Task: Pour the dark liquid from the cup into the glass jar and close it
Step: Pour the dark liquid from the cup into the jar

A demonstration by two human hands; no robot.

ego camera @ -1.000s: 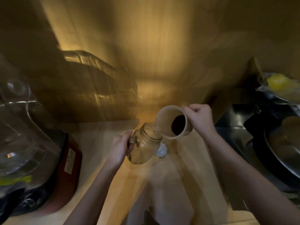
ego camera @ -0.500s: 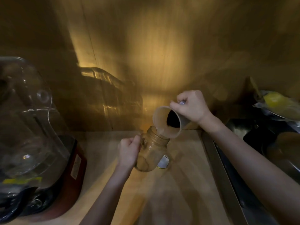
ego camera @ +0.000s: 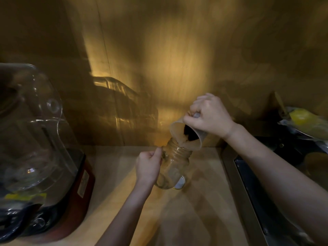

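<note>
While right hand [ego camera: 207, 118] grips tilted cup [ego camera: 186, 135] at jar [ego camera: 173, 164] mouth, left hand [ego camera: 149, 166] clamps jar's handle above surface [ego camera: 204, 201]; judgement: tip slowly, lips aligned.

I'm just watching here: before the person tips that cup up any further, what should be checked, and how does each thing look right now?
1. Cup lip over the glass jar mouth: ok.
2. Left hand steadying the jar by its handle: ok.
3. Right hand gripping the cup firmly: ok.
4. Dark liquid left in the cup: ok.
5. Jar standing flat on the counter: cannot tell.
6. Lid within reach behind the jar: ok.
</note>
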